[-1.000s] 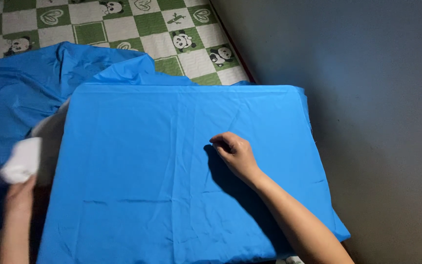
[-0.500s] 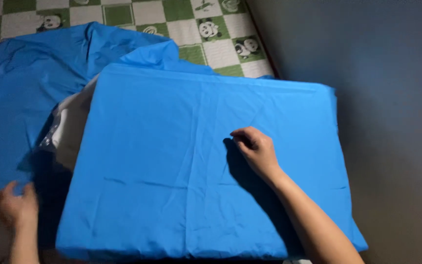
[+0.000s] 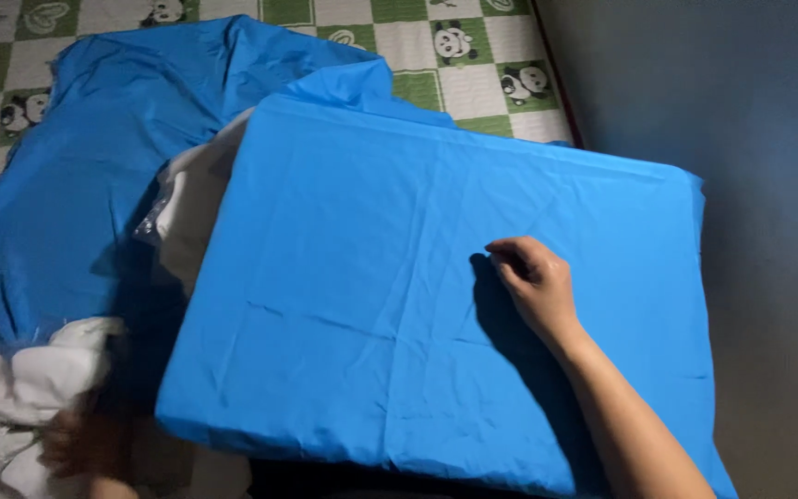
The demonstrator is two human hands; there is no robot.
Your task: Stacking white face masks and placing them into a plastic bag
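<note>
At centre right my right hand (image 3: 533,288) rests loosely curled, pinning the blue-covered cushion (image 3: 399,277) flat; lower left, my blurred left hand (image 3: 85,444) reaches the white stuffing (image 3: 20,379), grip unclear.

The broad flat top of the blue fabric-covered cushion (image 3: 371,305) lies open on every side of the right hand (image 3: 533,286) resting on it. Along its left edge, crumpled white fabric (image 3: 187,212) and loose blue sheet (image 3: 76,194) crowd the way. At the lower left corner the blurred left hand (image 3: 85,444) sits against bunched white cloth (image 3: 20,379). The green-and-white checked panda mat (image 3: 473,55) beyond the far edge lies bare.
</note>
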